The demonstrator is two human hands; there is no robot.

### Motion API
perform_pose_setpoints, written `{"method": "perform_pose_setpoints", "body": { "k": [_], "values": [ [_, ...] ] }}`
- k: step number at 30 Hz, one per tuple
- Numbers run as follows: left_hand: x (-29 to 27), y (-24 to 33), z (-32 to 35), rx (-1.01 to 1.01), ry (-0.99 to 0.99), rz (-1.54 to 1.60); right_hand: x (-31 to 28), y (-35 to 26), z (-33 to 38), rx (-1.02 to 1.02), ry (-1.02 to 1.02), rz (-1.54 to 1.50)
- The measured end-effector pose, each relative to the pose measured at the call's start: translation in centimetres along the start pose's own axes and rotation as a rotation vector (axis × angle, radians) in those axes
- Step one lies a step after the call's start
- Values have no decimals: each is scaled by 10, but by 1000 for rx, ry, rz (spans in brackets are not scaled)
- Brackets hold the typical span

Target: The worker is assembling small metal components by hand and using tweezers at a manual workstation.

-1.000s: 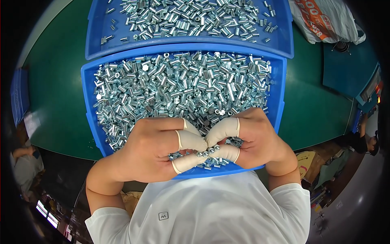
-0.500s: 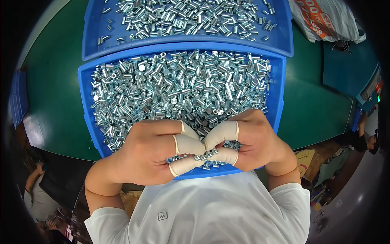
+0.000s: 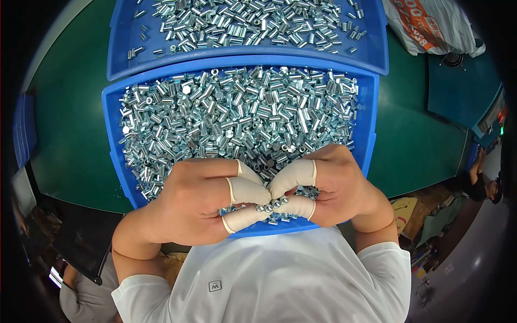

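Note:
My left hand (image 3: 202,199) and my right hand (image 3: 328,185) meet fingertip to fingertip over the near edge of a blue tray (image 3: 371,134). Both wear white finger cots. Between the fingertips I pinch a short row of small silvery metal sleeves (image 3: 271,205). The tray is heaped with several hundred of the same shiny sleeves (image 3: 237,118). Behind it stands a second blue tray (image 3: 118,54) with a thinner layer of the same parts (image 3: 253,24).
The trays rest on a green table (image 3: 70,134). A white and orange bag (image 3: 431,24) lies at the far right. A dark blue case (image 3: 463,91) sits at the right. Another person (image 3: 482,183) is at the right edge.
Both hands stay joined at the tray's near edge. The fingertips have shifted slightly, and the row of sleeves between them now shows more plainly.

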State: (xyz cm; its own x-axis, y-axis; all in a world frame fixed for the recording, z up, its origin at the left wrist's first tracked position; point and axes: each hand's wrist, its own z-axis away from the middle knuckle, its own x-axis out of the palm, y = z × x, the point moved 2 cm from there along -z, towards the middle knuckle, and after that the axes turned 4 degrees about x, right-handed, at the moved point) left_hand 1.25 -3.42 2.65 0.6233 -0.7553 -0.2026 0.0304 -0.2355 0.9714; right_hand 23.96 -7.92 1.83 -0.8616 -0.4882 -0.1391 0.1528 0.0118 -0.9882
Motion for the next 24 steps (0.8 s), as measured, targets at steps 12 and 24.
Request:
{"method": "perform_pose_setpoints", "body": {
  "k": [12,24],
  "values": [
    [-1,1,-2,-75,10,76,1,-2,-1,29,38,-16],
    [0,0,-1,-27,5,54,-2,-2,1,16,-16,11]
  ]
}}
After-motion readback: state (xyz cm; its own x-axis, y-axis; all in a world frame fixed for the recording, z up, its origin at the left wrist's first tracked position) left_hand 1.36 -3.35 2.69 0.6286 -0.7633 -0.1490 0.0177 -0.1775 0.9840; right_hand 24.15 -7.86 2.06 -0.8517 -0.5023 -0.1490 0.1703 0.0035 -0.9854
